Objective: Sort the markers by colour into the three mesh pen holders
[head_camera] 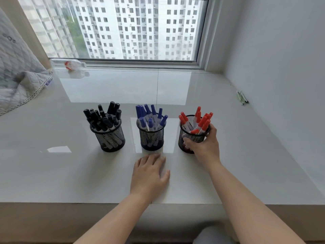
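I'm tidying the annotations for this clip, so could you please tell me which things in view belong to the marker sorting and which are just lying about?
Part of the job:
- holder of black markers
- holder of blue markers
- holder of red markers, gripped by the right hand
- left hand, flat on the sill

Lying about:
- plastic bottle by the window
- quilted blanket
- green pens near the wall

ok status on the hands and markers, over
Left hand flat on the sill. Right hand grips red holder. Markers sorted: black, blue, red. Nothing blocking.
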### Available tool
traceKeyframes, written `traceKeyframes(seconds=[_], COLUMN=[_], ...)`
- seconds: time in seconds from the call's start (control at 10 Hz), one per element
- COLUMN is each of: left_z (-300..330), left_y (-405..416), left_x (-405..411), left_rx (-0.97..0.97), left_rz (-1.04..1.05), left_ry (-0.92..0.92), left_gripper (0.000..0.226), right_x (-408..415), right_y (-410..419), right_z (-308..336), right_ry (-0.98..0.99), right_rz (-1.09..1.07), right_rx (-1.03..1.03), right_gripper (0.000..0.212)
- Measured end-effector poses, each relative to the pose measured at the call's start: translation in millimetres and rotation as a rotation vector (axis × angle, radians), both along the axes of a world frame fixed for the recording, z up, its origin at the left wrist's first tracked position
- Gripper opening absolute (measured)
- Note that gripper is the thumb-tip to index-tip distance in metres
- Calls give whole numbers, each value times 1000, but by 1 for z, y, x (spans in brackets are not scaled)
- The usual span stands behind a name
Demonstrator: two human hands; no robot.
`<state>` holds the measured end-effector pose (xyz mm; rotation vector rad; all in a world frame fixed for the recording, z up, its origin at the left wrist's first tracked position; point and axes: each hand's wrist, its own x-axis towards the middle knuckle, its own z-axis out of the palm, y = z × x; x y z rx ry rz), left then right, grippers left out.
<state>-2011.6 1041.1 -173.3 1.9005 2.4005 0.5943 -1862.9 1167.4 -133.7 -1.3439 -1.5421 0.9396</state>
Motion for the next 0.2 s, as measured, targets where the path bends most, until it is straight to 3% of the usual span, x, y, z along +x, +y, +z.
traceKeyframes(seconds=[0.1,0.2], left_z=[3,12], left_y=[-1,-12], left_x=[0,-8], left_rx=[25,95], left_rz=[-31,73], left_ry=[-65,-457], left_gripper=[46,24], right_x=[-1,9], right_y=[6,-6], right_z=[0,0], right_ry=[15,-11], right_rz=[24,-23], right_rx=[-11,-76], right_gripper=[84,89])
